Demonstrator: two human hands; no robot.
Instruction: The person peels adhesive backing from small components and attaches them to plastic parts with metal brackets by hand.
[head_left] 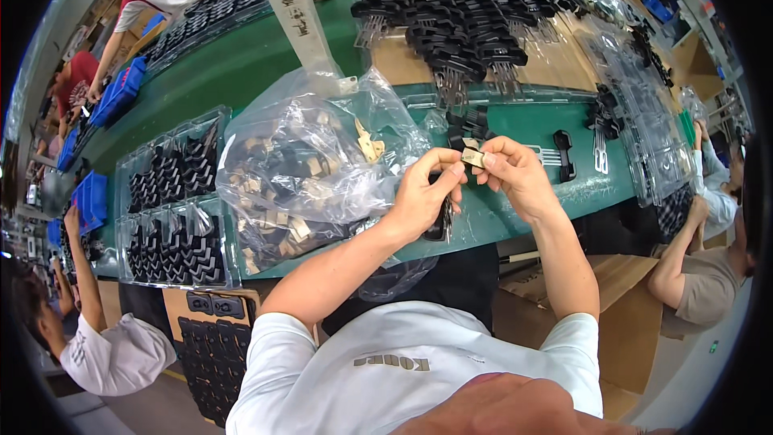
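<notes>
Left hand (424, 188), right hand (520, 176): beige piece (473, 158) pinched between.

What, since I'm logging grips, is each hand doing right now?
Left hand: fingers curled, at the left end of a tan piece; whether it grips cannot be told.
Right hand: closed, pinching the tan piece.

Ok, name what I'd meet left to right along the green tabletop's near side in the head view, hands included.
Rows of black parts, clear bag of tan pieces, left hand, small tan piece, right hand, two black pieces with metal prongs, clear plastic trays.
</notes>
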